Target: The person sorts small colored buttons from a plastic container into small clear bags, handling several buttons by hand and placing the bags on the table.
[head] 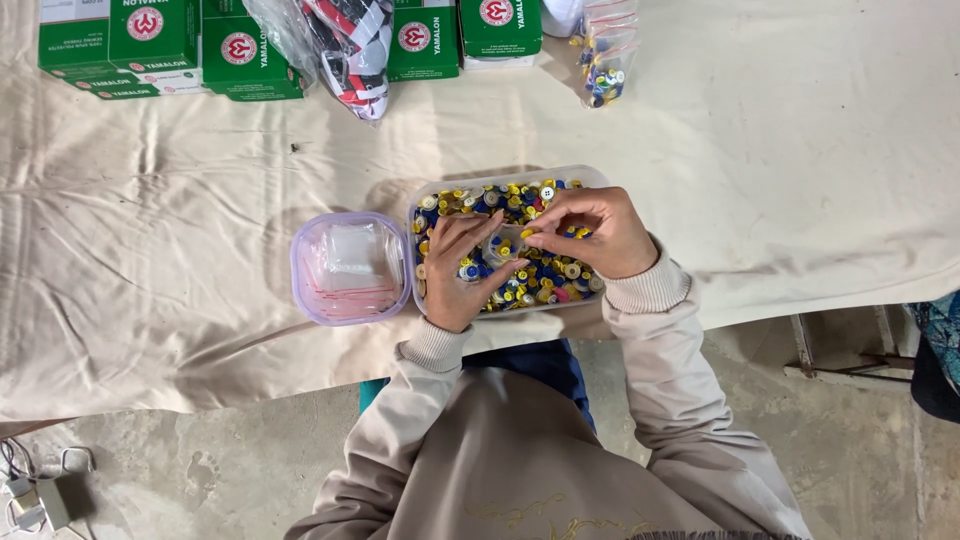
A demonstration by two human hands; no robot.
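Note:
A clear plastic tub (592, 178) full of yellow, blue and white buttons (520, 200) sits near the cloth's front edge. Both my hands hover over it. My left hand (455, 270) holds a small clear bag (497, 247) open above the buttons. My right hand (592, 232) pinches a yellow button (527, 233) at the bag's mouth. Beige sleeves cover both my arms.
A purple-rimmed tub (300, 262) of empty clear zip bags stands left of the button tub. Green boxes (150, 45) line the far edge, with a bag of dark fabric (345, 45) and filled button bags (603, 55). A cream cloth (800, 170) covers the table.

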